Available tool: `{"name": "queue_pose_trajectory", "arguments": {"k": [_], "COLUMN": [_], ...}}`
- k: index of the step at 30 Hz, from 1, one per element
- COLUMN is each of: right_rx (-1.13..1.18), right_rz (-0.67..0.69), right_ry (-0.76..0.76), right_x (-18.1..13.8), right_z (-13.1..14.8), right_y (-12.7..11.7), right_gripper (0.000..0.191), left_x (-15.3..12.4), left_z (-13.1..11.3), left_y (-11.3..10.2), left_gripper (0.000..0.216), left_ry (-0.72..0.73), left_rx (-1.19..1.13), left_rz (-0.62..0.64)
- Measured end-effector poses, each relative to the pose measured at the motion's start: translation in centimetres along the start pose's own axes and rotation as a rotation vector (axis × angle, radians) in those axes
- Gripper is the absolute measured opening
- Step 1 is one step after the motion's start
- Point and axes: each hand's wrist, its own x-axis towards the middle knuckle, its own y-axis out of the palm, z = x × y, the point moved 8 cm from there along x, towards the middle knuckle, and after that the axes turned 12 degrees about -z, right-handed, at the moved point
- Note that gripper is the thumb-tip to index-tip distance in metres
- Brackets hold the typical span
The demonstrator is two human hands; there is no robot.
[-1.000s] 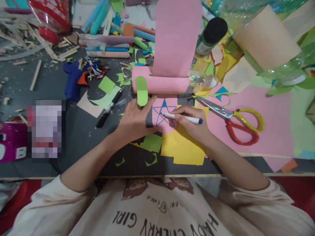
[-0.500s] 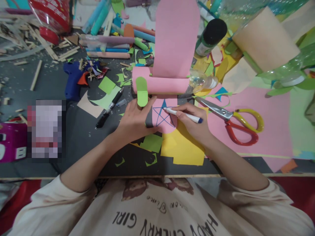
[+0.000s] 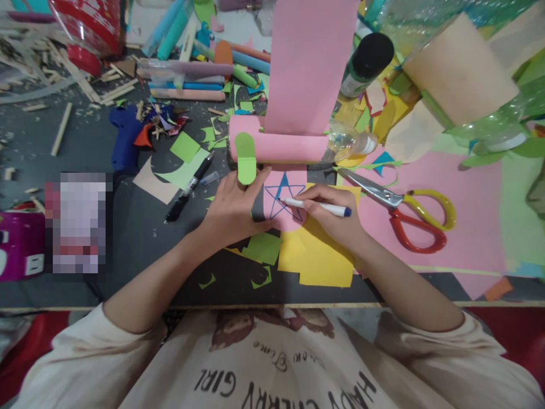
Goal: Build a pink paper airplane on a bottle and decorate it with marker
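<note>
Right hand (image 3: 338,228) pinches the mid-frame pen (image 3: 338,209), likely light, stiff, best held near the tip; left hand (image 3: 232,205) seems spread, partly hidden.

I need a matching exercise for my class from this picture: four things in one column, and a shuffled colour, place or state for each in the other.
1. white marker
2. scissors
3. glue gun
4. star

A. blue, with an orange trigger
B. drawn on pink paper, top tip filled in
C. held in the right hand
D. one yellow handle, one red

Pairs: 1-C, 2-D, 3-A, 4-B
</note>
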Motion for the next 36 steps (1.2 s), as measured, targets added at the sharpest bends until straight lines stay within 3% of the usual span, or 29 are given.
{"name": "queue_pose_trajectory", "arguments": {"k": [10, 24, 31, 36], "right_rx": [0.008, 0.01, -0.009, -0.013], "right_rz": [-0.053, 0.029, -0.122, -0.099], "right_ry": [0.044, 0.005, 0.03, 0.01], "right_x": [0.0, -0.1, 0.6, 0.7], "right_z": [0.0, 0.0, -0.4, -0.4], "right_y": [-0.2, 0.2, -1.1, -1.0], "right_gripper": [0.014, 0.015, 0.014, 0.014], "left_x": [0.0, -0.1, 0.0, -0.1], "left_z": [0.0, 0.1, 0.2, 0.3], "left_y": [0.0, 0.0, 0.1, 0.1], "left_gripper": [0.089, 0.09, 0.092, 0.092], "left_ry": [-0.003, 0.017, -0.015, -0.005], "left_rx": [0.004, -0.006, -0.003, 0.002], "left_rz": [0.002, -0.012, -0.001, -0.005]}}
